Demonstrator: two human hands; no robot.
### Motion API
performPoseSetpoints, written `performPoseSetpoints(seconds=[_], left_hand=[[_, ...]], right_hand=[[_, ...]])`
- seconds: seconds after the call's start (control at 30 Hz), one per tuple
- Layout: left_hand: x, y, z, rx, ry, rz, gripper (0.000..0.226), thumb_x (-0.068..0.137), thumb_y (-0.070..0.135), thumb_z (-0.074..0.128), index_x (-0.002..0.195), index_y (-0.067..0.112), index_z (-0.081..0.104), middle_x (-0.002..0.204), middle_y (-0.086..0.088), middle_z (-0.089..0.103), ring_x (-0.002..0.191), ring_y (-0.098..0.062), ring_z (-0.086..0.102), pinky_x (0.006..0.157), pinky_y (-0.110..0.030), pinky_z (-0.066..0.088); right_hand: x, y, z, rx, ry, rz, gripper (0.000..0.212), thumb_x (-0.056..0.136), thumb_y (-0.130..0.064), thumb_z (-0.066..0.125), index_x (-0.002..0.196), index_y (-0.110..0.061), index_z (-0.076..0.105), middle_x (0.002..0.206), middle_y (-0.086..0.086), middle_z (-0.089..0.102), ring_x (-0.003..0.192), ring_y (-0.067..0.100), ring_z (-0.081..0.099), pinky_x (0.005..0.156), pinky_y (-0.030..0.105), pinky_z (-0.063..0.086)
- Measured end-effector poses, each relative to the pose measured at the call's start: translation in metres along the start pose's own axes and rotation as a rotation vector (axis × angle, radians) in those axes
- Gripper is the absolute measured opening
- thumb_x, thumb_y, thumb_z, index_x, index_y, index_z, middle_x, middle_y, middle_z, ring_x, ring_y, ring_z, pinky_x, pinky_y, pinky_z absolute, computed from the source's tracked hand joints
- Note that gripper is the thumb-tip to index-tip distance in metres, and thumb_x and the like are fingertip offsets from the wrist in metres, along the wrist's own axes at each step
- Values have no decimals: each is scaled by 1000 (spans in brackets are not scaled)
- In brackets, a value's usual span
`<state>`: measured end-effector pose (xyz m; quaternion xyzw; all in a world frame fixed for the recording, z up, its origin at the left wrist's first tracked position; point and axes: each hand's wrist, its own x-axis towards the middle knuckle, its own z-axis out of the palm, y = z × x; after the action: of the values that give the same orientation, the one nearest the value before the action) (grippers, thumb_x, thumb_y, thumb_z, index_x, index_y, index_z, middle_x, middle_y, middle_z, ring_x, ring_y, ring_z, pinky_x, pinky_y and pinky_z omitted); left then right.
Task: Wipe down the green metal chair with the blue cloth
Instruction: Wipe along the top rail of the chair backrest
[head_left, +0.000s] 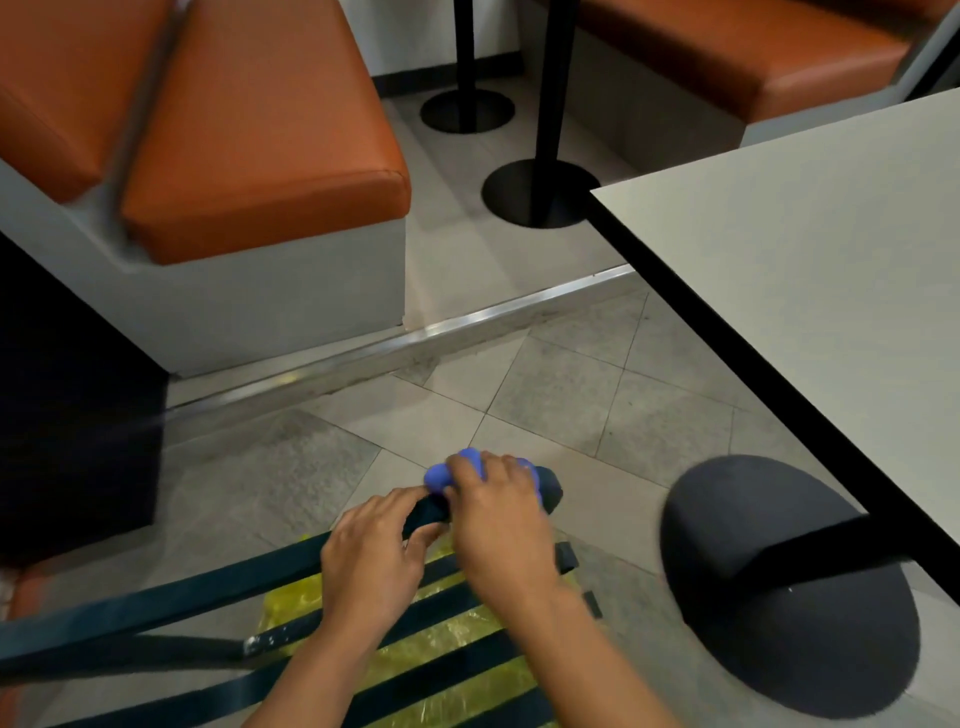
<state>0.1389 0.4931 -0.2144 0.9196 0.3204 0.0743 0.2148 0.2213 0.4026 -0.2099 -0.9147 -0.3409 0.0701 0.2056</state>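
Ahead of me on the left sits an orange cushioned bench seat (260, 140) on a pale grey base (270, 296). A second orange seat (727, 47) stands at the far right. A white tabletop (810, 270) with a dark edge fills my right side, above its round black pedestal foot (779, 597). Two more black pedestal posts (550, 104) rise from the grey tiled floor (571, 395), which a metal strip (467, 325) crosses.

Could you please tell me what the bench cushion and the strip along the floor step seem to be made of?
Bench cushion: probably orange vinyl or leather, smooth with a soft sheen and rounded padded edges. Floor strip: apparently brushed metal, silvery, catching bright highlights.
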Motion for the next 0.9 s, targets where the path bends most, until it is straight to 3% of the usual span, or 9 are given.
performPoseSetpoints(seconds=[0.07, 0.13, 0.23, 0.37, 0.5, 0.6, 0.73, 0.9], left_hand=[[2, -1, -1, 16, -53, -23, 29, 84, 30, 62, 113, 27, 59, 100, 9, 65, 95, -15, 57, 69, -25, 37], [1, -3, -5, 43, -68, -9, 34, 84, 34, 62, 117, 26, 57, 108, 8, 63, 101, -14, 55, 75, -25, 40], [0, -15, -16, 133, -22, 52, 49, 74, 48, 67, 117, 25, 59, 111, 9, 63, 103, -14, 55, 89, -31, 41], [1, -31, -25, 158, -59, 135, 41, 75, 52, 60, 110, 30, 63, 99, 14, 63, 87, -5, 54, 68, -19, 39], [-2, -32, -21, 154, -8, 126, 35, 74, 52, 60, 99, 30, 67, 84, 17, 61, 72, -6, 55, 52, -21, 43], [-4, -30, -14, 160, 57, 107, 30, 72, 45, 69, 97, 30, 66, 84, 16, 62, 72, -9, 57, 50, -24, 42], [-4, -28, -13, 156, 62, 95, 30, 71, 42, 73, 98, 29, 66, 83, 15, 62, 71, -9, 57, 51, -24, 39], [-6, -23, -15, 170, 49, 52, 33, 64, 33, 81, 92, 27, 65, 77, 13, 62, 68, -13, 59, 47, -26, 41]], right_hand=[[4, -17, -1, -165, -81, -39, 29, 88, -14, 42, 117, -10, 49, 107, 19, 56, 103, 39, 49, 98, 49, 35], [6, -18, -8, -191, -140, -48, 30, 92, -16, 39, 121, -11, 44, 113, 18, 53, 108, 37, 46, 100, 47, 32], [2, -1, -19, 32, -85, -54, 27, 99, -26, 34, 123, -21, 45, 117, 6, 52, 110, 25, 44, 92, 37, 37], [17, 47, -17, 353, -67, 248, 25, 98, -30, 37, 116, -27, 54, 101, -1, 59, 90, 18, 53, 74, 31, 42], [31, 91, -6, 686, -112, 511, 26, 98, -27, 38, 107, -22, 62, 69, 3, 59, 61, 18, 54, 52, 28, 45], [23, 86, 0, 574, -41, 437, 26, 98, -27, 38, 109, -22, 61, 79, 1, 61, 73, 19, 57, 70, 36, 50], [3, 50, -5, 397, 56, 270, 34, 98, -21, 37, 130, -21, 48, 117, 2, 55, 107, 20, 51, 89, 27, 37], [-12, -26, 20, 20, 32, 14, 46, 80, -19, 26, 117, -16, 53, 114, 16, 58, 115, 37, 49, 103, 49, 25]])
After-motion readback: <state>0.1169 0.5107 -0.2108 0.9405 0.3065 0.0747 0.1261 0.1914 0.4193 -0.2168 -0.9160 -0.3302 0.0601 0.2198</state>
